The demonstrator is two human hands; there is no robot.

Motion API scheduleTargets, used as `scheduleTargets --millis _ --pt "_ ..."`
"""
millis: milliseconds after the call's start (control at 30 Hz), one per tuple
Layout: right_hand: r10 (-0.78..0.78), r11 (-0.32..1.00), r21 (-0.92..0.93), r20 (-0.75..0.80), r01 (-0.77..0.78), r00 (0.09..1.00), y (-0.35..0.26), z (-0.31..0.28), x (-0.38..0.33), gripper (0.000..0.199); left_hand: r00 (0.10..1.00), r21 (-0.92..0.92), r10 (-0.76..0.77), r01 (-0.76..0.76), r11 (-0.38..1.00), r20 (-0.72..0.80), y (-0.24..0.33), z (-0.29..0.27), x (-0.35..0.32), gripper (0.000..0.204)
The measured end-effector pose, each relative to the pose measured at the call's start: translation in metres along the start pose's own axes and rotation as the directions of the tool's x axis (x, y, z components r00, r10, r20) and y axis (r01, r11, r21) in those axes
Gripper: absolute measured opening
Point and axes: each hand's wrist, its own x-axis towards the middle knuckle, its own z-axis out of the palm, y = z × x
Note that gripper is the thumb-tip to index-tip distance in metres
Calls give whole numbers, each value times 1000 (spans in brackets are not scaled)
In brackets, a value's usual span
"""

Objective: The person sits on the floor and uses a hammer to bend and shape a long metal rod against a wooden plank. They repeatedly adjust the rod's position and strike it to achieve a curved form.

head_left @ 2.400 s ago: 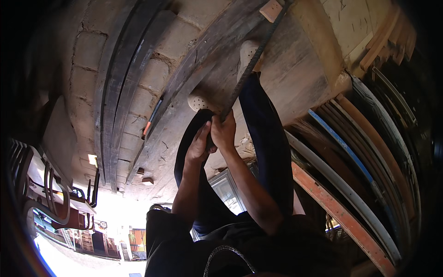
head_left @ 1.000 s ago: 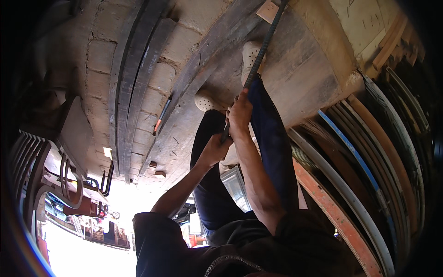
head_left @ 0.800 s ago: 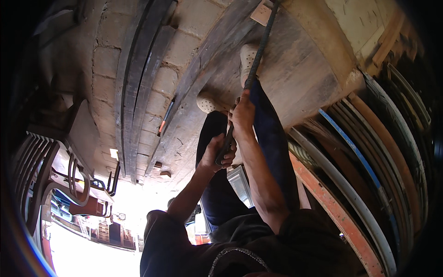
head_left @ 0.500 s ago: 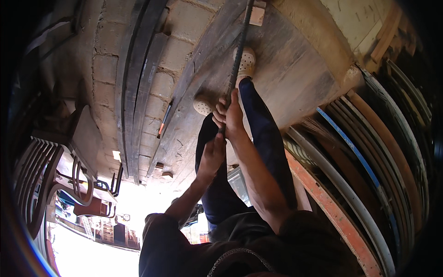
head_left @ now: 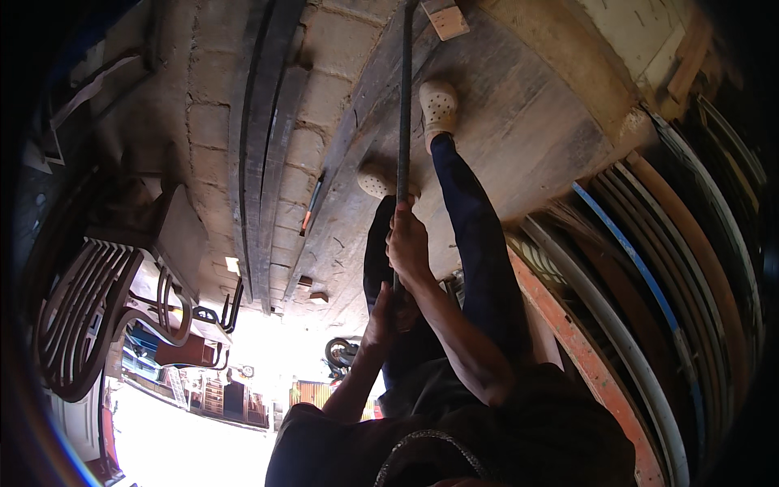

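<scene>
Both hands hold a long dark metal rod that runs nearly straight up the picture, between my two feet. My right hand is shut around the rod, higher up. My left hand grips its near end, just below the right hand. My feet wear white perforated clogs and stand on a worn wooden board surface. My legs are in dark blue trousers. The rod's far end runs out of the top of the picture.
Long dark metal strips lie along the stone blocks on the left. Curved hoops and strips, one with a blue edge, are stacked at the right. A metal chair frame stands at the left. A small wooden block lies at the top.
The rod has swung from leaning right to nearly vertical. My right hand slid along it, and my left hand moved up and closed on it below the right.
</scene>
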Motion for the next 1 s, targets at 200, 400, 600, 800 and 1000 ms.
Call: scheduleTargets --millis 200,400,600,800,1000 --pt "149 989 6 -57 -149 987 -51 -54 -14 50 999 152 -15 23 988 -52 -37 35 9 41" --pt "83 996 -23 -55 -85 995 -60 -79 16 50 996 152 8 5 988 -85 -29 91 29 39" --pt "268 939 199 83 -280 960 -111 -74 1 44 947 314 191 -105 944 -258 -30 113 9 36" --pt "338 852 336 234 -402 912 -132 -79 -1 43 920 505 284 -117 855 -268 -23 130 -5 39" --pt "301 865 302 325 -400 897 -129 -81 -14 42 862 692 449 -177 700 -234 -49 148 -9 33"
